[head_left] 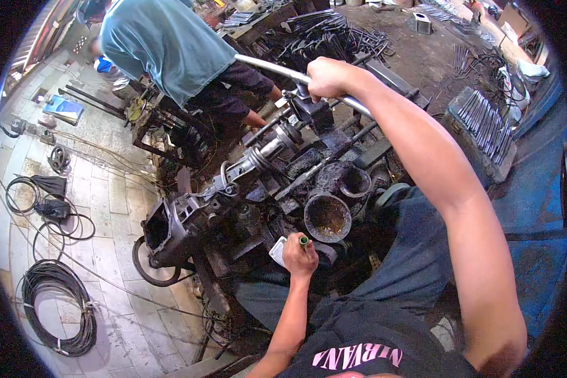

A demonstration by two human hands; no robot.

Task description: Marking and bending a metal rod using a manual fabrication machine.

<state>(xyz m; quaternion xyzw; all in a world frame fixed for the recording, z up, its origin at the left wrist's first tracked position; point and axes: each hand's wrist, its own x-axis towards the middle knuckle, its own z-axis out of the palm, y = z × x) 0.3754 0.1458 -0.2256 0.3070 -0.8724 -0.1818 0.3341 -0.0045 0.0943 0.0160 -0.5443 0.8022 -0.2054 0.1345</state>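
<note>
My right hand (327, 79) is wrapped round a long, bare metal lever bar (271, 67), which slants across the far side of a greasy machine (258, 157). Close to my lap, my left hand (299, 255) is closed round a green, round-ended handle (304, 240); the rest of it is hidden by my fingers. A pale, flat piece (278, 252) shows beside that hand, and I cannot tell whether it is joined to the handle. Just right of it stands a round metal bowl (328, 218) with brownish, oily contents. Behind the bowl is a smaller blackened pot (355, 182).
A co-worker in a blue shirt (164, 47) bends over at the far left. A handwheel (152, 268) juts from the machine's left end. Coiled black cable (57, 309) lies on the tiled floor. Metal rods (485, 123) fill a tray at right; more rods (315, 41) are heaped behind.
</note>
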